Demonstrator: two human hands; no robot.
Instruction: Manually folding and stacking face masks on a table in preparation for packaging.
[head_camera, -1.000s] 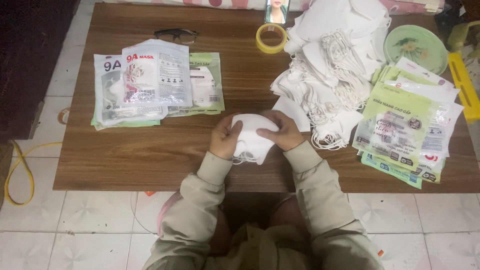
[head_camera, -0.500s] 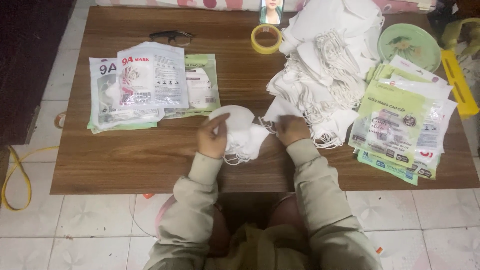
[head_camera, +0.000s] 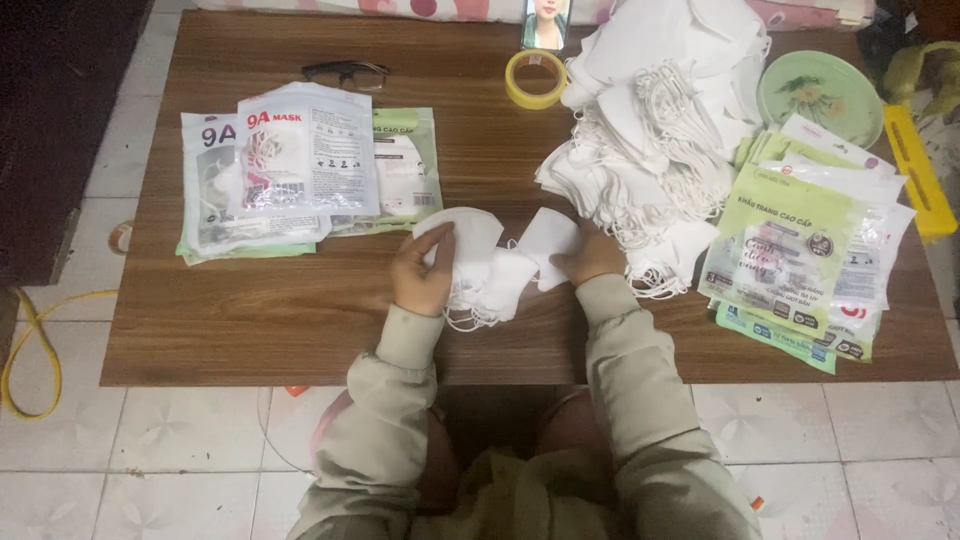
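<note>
My left hand (head_camera: 423, 272) grips a small stack of white face masks (head_camera: 482, 262) near the middle of the wooden table (head_camera: 260, 320), their ear loops dangling toward me. My right hand (head_camera: 590, 257) holds another white mask (head_camera: 548, 237) at the edge of the big loose pile of white masks (head_camera: 650, 130) on the right. Both hands sit close together, a little apart, over the table's centre front.
Filled mask packets (head_camera: 290, 170) are stacked at the left. Flat empty green and white packets (head_camera: 800, 250) lie at the right. A yellow tape roll (head_camera: 535, 78), glasses (head_camera: 345, 72), a phone (head_camera: 546, 22) and a green plate (head_camera: 820, 92) stand along the back.
The hands have come apart: the left keeps the mask stack and has shifted left, while the right has reached right to the loose pile and taken hold of another mask.
</note>
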